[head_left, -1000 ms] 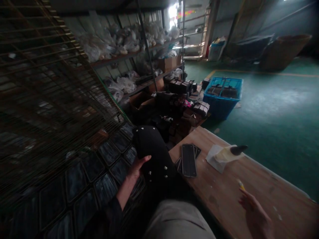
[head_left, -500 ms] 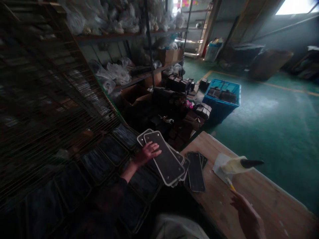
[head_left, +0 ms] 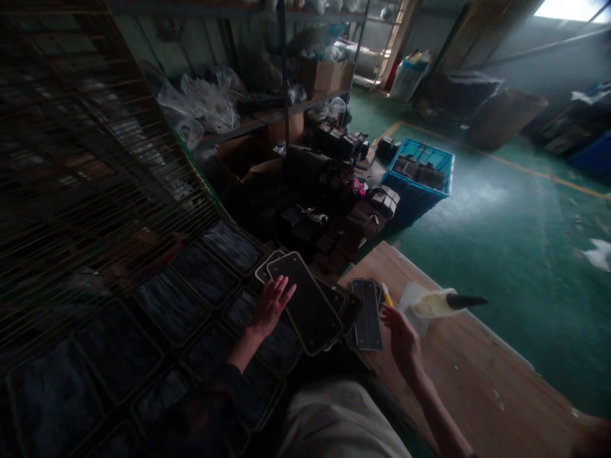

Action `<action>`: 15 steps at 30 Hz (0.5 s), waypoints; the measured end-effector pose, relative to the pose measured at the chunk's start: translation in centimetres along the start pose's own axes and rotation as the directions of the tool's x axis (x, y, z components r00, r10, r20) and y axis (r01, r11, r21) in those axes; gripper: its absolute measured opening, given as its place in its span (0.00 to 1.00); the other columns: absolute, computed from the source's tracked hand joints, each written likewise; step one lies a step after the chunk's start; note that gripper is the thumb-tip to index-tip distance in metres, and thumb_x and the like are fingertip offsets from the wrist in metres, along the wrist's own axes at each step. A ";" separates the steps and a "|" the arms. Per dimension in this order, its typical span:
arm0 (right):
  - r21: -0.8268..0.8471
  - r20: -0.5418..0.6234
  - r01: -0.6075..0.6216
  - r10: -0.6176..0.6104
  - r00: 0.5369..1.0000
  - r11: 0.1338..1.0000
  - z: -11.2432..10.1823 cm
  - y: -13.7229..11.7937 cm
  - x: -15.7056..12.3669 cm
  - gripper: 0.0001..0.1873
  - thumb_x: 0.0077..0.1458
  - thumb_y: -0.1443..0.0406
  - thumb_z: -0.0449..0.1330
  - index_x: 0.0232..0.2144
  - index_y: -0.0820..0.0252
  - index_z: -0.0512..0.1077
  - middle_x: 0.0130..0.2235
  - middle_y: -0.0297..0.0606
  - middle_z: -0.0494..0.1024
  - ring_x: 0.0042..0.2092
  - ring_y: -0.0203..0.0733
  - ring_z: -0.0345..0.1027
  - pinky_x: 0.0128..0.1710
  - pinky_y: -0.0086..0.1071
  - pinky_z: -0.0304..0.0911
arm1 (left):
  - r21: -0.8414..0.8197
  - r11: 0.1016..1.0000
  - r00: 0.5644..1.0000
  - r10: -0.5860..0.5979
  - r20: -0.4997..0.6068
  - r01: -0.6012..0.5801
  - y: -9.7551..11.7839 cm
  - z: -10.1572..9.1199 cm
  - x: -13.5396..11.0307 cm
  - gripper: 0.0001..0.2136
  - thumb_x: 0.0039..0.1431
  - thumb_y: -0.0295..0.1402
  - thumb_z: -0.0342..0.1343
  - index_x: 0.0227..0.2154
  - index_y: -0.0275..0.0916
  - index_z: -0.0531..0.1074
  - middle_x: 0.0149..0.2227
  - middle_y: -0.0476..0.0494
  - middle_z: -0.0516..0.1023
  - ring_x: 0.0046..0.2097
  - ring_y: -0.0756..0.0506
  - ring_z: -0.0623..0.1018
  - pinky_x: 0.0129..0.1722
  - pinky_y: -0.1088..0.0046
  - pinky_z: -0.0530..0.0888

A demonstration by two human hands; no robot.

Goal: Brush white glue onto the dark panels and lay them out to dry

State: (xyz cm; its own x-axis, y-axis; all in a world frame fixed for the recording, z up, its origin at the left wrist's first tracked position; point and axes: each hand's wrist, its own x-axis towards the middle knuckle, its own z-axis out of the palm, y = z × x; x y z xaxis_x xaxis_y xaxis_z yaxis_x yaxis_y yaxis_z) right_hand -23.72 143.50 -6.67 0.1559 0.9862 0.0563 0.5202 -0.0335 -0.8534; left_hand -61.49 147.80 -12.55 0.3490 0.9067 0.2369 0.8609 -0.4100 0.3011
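Note:
My left hand [head_left: 272, 308] rests with fingers spread on the edge of the top dark rectangular panel [head_left: 305, 305], which has a pale rim and small studs near its corners. Other such panels lie fanned out under it. My right hand [head_left: 401, 337] is closed on a small yellow-handled brush [head_left: 387, 295], its pale tip pointing up. The brush is above two overlapping narrower dark panels [head_left: 367, 315] on the wooden table [head_left: 458, 375]. Right of them, a cream-coloured container [head_left: 432, 304] with a black tapered end lies on a pale sheet [head_left: 410, 294].
Rows of dark panels [head_left: 172, 299] lie on a wire rack [head_left: 191, 184] at left. Behind are a shelf with plastic bags [head_left: 210, 105], cardboard boxes [head_left: 251, 159] and piled dark bundles [head_left: 334, 184]. A blue crate [head_left: 420, 197] stands on the green floor beyond the table.
My right hand has carried the brush leftward and away from me, from beside the cream container to the narrow panels. My left hand stays on the top panel. The view has tilted down slightly.

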 end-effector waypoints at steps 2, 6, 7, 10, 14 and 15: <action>-0.099 0.039 0.097 -0.093 0.995 0.990 3.2 -1.8 2.9 0.19 0.62 0.58 0.48 0.50 0.56 0.71 0.46 0.41 0.75 0.43 0.42 0.70 0.43 0.37 0.66 | -0.034 0.986 0.982 -0.169 -0.085 0.166 1.5 0.0 -1.6 0.31 0.58 0.16 0.41 0.63 0.44 0.58 0.67 0.36 0.55 0.69 0.38 0.51 0.65 0.48 0.56; -0.175 0.163 0.181 -0.153 0.975 0.968 7.9 -3.6 6.4 0.22 0.64 0.63 0.41 0.50 0.57 0.71 0.44 0.42 0.73 0.38 0.40 0.67 0.40 0.33 0.64 | -0.263 0.839 0.833 -0.526 -0.174 0.475 5.4 0.9 -4.9 0.26 0.60 0.21 0.43 0.63 0.37 0.57 0.65 0.30 0.57 0.67 0.36 0.58 0.61 0.51 0.63; -0.182 0.184 0.184 -0.151 0.971 0.966 8.6 -3.5 6.6 0.23 0.64 0.64 0.40 0.50 0.58 0.71 0.43 0.42 0.73 0.37 0.39 0.66 0.39 0.32 0.63 | -0.338 0.778 0.781 -0.603 -0.164 0.530 6.4 1.3 -5.5 0.25 0.61 0.24 0.45 0.62 0.36 0.58 0.63 0.29 0.61 0.65 0.36 0.62 0.60 0.51 0.65; -0.226 0.232 0.181 -0.128 0.964 0.957 9.4 -2.5 6.1 0.23 0.64 0.64 0.39 0.50 0.57 0.71 0.42 0.40 0.72 0.35 0.39 0.65 0.35 0.30 0.62 | -0.577 0.563 0.663 -0.747 -0.048 0.592 9.2 2.9 -5.9 0.21 0.61 0.34 0.51 0.57 0.38 0.63 0.53 0.32 0.73 0.57 0.36 0.72 0.55 0.53 0.71; -0.265 0.269 0.205 -0.132 0.954 0.942 9.3 -0.9 4.4 0.22 0.64 0.64 0.41 0.52 0.52 0.69 0.40 0.38 0.70 0.34 0.38 0.65 0.33 0.29 0.62 | -0.752 0.365 0.585 -0.811 0.033 0.549 11.3 4.3 -4.3 0.22 0.57 0.43 0.56 0.52 0.38 0.66 0.42 0.37 0.79 0.45 0.40 0.79 0.45 0.61 0.77; -0.270 0.277 0.217 -0.140 0.951 0.938 9.1 -0.8 4.2 0.22 0.64 0.65 0.41 0.52 0.51 0.69 0.40 0.38 0.70 0.34 0.38 0.64 0.33 0.28 0.62 | -0.752 0.363 0.569 -0.822 0.019 0.550 11.5 4.3 -3.8 0.22 0.56 0.44 0.57 0.51 0.38 0.66 0.40 0.38 0.79 0.43 0.41 0.80 0.43 0.62 0.77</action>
State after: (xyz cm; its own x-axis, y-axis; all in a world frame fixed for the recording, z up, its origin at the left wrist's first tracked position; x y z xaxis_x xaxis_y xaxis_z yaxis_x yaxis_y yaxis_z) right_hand -31.13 149.17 -10.49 -0.1576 0.9871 0.0290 0.7486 0.1386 -0.6484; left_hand -51.30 140.01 -14.01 -0.5027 0.8546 -0.1301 0.2258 0.2750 0.9345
